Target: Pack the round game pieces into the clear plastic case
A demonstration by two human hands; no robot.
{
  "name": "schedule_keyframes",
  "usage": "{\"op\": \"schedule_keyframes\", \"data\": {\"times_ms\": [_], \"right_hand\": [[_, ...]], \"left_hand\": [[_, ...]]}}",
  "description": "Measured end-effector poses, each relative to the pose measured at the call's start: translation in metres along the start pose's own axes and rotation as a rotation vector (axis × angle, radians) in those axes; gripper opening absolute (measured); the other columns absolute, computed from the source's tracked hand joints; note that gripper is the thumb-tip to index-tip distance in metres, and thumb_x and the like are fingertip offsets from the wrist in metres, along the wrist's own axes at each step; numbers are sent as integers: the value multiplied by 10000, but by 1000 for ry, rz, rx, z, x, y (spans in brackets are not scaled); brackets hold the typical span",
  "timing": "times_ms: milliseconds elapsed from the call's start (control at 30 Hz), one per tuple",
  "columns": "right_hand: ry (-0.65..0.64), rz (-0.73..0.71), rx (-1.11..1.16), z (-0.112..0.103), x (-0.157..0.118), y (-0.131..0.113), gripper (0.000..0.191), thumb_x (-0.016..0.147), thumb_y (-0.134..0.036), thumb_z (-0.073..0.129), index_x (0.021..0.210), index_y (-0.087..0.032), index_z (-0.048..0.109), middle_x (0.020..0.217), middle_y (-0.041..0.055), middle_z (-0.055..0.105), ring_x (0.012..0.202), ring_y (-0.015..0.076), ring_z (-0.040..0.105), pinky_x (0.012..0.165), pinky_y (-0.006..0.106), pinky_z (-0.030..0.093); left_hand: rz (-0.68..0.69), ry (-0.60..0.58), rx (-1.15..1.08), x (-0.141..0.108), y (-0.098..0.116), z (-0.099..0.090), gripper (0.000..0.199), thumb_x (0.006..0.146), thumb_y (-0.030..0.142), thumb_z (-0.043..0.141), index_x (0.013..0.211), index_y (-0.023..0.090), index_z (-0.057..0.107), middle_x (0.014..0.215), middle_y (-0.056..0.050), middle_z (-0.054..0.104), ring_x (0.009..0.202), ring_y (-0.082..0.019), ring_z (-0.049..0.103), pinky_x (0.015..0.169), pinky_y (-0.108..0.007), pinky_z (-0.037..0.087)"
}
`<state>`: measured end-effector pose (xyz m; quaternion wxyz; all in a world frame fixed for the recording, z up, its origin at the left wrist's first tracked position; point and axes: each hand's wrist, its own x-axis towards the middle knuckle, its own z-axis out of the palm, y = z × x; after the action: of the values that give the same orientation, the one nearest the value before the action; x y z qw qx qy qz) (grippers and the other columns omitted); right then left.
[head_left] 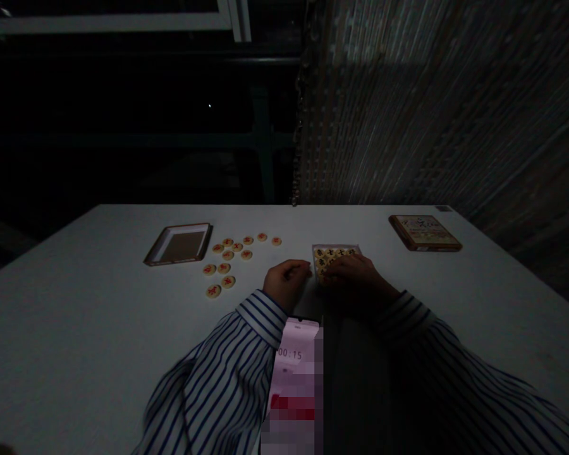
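Discs with black characters (330,253) lie in rows inside a shallow tray (336,246) on the desk (99,309). The right hand (358,276) bends over them, its grip hidden. The left hand (285,283) curls just beside the tray; whether it holds anything cannot be told. Red-marked discs (246,254) lie between it and an open box (183,246); a flat closed box (427,232) sits far right.

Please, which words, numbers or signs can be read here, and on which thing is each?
"00:15": on the phone screen.
Other phone print: too small.
Red characters on loose pieces: too blurred.
Black characters on boxed pieces: too small.
Printing on closed box: unreadable.
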<state>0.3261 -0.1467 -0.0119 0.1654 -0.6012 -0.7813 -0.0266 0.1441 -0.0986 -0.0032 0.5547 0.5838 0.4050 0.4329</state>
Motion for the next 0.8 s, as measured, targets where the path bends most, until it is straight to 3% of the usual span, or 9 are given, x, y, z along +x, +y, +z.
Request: {"op": "schedule_keyframes", "data": {"times_ms": [233,433,800], "right_hand": [[-82,3,25,0,2,5,227,740,-363,518,927,-279,615,967,23,636,920,194,540,821,376,309],[-4,34,7,-5,2,-6,185,747,-314,511,891,-257,613,949,26,640,922,189,539,829,378,298],[-11,25,21,-4,0,-6,183,737,-347,525,868,-257,615,940,26,640,920,190,536,824,367,299]], "left_hand": [[24,-9,16,1,-2,-1,172,637,290,608,701,136,650,629,-33,660,575,-117,579,566,-235,457],[-4,-6,-1,0,-1,0,177,631,301,613,699,141,648,618,-28,655,566,-118,576,572,-245,459],[-15,-10,5,-1,1,0,168,637,298,611,685,142,647,609,-25,653,543,-107,560,530,-224,441]]}}
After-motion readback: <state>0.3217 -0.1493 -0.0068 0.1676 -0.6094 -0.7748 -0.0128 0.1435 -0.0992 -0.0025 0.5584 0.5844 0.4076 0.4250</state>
